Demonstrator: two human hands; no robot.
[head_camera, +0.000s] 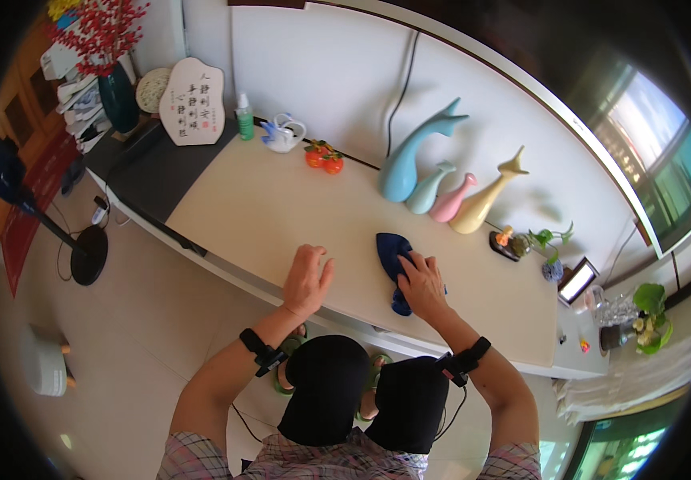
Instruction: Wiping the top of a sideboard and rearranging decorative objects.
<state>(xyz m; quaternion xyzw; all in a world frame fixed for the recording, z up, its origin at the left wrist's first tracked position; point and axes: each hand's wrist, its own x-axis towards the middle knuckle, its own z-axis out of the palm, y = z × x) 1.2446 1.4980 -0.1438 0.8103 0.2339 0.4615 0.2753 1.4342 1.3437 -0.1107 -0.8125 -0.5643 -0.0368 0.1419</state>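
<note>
My right hand (424, 285) lies on a dark blue cloth (392, 255) spread in folds on the cream top of a long cabinet (249, 222). Its fingers rest over the cloth's right side; whether they pinch it cannot be told. To the left, my left hand (308, 281) is raised at the cabinet's front edge with its fingers loosely bent and nothing in it. Behind the cloth stand a blue whale-tail-shaped ceramic figure (402, 168), a small mint one (424, 195), a pink one (452, 201) and a yellow one (477, 207).
Along the back stand a green spray bottle (245, 120), a white and blue teapot (282, 135), orange fruit ornaments (324, 158) and an inscribed plaque (194, 108). On the right are a small figurine tray (506, 247), a picture frame (578, 281) and potted plants. A television (597, 78) hangs above.
</note>
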